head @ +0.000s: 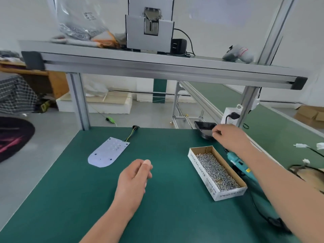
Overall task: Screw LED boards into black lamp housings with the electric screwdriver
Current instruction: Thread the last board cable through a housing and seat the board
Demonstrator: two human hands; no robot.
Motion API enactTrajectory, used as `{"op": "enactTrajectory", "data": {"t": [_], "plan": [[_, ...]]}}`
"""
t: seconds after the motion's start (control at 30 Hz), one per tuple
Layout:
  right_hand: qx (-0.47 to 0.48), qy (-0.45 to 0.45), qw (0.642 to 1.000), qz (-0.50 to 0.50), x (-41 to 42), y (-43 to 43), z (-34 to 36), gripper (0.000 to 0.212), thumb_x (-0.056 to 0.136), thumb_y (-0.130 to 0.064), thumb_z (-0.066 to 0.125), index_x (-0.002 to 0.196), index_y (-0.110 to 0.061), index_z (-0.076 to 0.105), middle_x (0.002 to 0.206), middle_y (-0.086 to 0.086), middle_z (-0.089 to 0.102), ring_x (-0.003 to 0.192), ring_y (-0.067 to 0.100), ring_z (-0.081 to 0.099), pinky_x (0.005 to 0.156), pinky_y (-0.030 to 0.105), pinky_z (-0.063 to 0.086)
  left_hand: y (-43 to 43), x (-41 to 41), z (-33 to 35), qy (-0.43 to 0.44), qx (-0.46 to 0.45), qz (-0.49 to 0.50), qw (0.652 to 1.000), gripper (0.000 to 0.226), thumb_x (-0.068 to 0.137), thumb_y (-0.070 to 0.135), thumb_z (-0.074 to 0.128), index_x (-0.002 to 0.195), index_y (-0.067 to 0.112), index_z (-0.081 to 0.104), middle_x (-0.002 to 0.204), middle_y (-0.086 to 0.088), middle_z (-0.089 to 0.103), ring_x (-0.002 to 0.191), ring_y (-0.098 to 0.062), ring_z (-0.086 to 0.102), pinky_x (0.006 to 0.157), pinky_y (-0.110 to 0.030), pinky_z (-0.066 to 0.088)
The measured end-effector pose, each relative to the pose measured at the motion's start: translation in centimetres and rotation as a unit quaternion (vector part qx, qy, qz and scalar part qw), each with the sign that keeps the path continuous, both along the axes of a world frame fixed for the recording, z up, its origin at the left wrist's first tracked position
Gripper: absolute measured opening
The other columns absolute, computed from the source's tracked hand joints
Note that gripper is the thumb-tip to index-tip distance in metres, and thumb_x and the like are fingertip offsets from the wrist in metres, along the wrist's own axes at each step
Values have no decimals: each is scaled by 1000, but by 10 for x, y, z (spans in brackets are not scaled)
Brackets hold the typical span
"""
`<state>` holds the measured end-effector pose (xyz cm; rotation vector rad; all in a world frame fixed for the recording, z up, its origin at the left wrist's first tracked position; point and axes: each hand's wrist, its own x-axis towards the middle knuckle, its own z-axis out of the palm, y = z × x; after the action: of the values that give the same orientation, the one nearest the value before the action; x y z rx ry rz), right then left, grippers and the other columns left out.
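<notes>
View: head camera
Right hand (228,135): fingers curled, pinching the near rim of the black lamp housing (204,128) at the far right edge of the green mat (166,216).
Left hand (134,176): mid-mat, fingers loosely curled in, nothing seen in them.
LED board (108,152): flat on the mat, beyond and left of the left fingers, well apart from the housing.
Screw box (201,170): open cardboard, full of screws, nearer than the right fingers, between both hands.
Electric screwdriver (236,162): teal, just beside the box, partly under the right forearm.
</notes>
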<state>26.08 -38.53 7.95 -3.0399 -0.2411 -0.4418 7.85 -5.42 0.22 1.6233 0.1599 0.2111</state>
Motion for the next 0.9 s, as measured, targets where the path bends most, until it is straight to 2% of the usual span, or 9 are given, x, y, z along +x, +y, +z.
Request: {"op": "enactTrajectory", "data": {"t": [0.13, 0.23, 0.33, 0.4, 0.47, 0.6, 0.7, 0.8, 0.9], "plan": [[-115, 94, 988, -30, 31, 11, -1, 16, 102, -23, 45, 96, -22, 60, 99, 2, 66, 90, 24, 63, 77, 37, 54, 1, -1, 2, 18, 9, 17, 1000, 39, 84, 62, 52, 87, 25, 66, 75, 2, 65, 59, -17, 44, 60, -39, 43], [-169, 163, 972, -25, 48, 20, -3, 15, 102, -20, 47, 105, -17, 61, 108, 6, 65, 97, 24, 63, 81, 37, 54, 12, 0, 4, -8, 78, 51, 996, 25, 92, 57, 51, 92, 35, 64, 67, 15, 58, 57, -10, 44, 55, -26, 41], [-177, 200, 963, -19, 56, 26, -7, 20, 101, -19, 54, 118, -16, 65, 119, 6, 67, 106, 26, 64, 82, 35, 51, 36, 9, 4, -21, 228, 131, 965, 15, 103, 41, 52, 112, 49, 62, 112, 26, 67, 96, 2, 58, 73, -24, 47], [-174, 190, 966, -24, 60, 27, -9, 15, 96, -12, 58, 108, -15, 66, 110, 8, 69, 98, 25, 66, 77, 35, 52, 56, 16, 1, 8, 359, 168, 918, 37, 105, 32, 51, 141, 34, 56, 152, 17, 50, 141, -9, 40, 104, -35, 43], [-170, 166, 970, -39, 60, 28, -11, 13, 91, -3, 56, 87, -16, 58, 94, 7, 65, 85, 24, 63, 67, 35, 46, 71, 19, -3, 68, 440, 166, 880, 47, 106, 29, 44, 152, 23, 45, 169, 8, 30, 157, -16, 19, 124, -40, 25], [-135, 97, 986, -20, 48, 39, -3, 16, 93, -8, 57, 88, -24, 60, 90, 5, 64, 81, 24, 60, 67, 35, 50, 77, 18, -8, 137, 496, 136, 846, 37, 107, 35, 30, 133, 28, 55, 147, 15, 50, 142, -13, 37, 124, -42, 24], [-103, 27, 993, 53, 23, 63, 12, 20, 97, -20, 58, 91, -40, 57, 86, -5, 66, 78, 20, 61, 63, 33, 47, 71, 17, -2, 125, 531, 145, 825, 33, 106, 36, 30, 105, 32, 63, 103, 16, 60, 115, -13, 53, 117, -43, 30], [-83, 9, 988, 129, -21, 93, 20, 11, 101, -34, 56, 96, -42, 61, 91, -15, 65, 82, 10, 61, 62, 30, 40, 59, 12, 5, 115, 577, 153, 794, 31, 104, 34, 31, 75, 27, 42, 72, 10, 49, 83, -15, 48, 98, -37, 35], [-97, -15, 974, 202, -78, 118, 14, 12, 101, -40, 48, 102, -38, 60, 95, -16, 60, 93, 10, 56, 67, 32, 39, 50, 10, 9, 116, 605, 138, 776, 27, 101, 29, 37, 74, 27, 38, 66, 6, 48, 71, -15, 47, 85, -33, 34]]}}
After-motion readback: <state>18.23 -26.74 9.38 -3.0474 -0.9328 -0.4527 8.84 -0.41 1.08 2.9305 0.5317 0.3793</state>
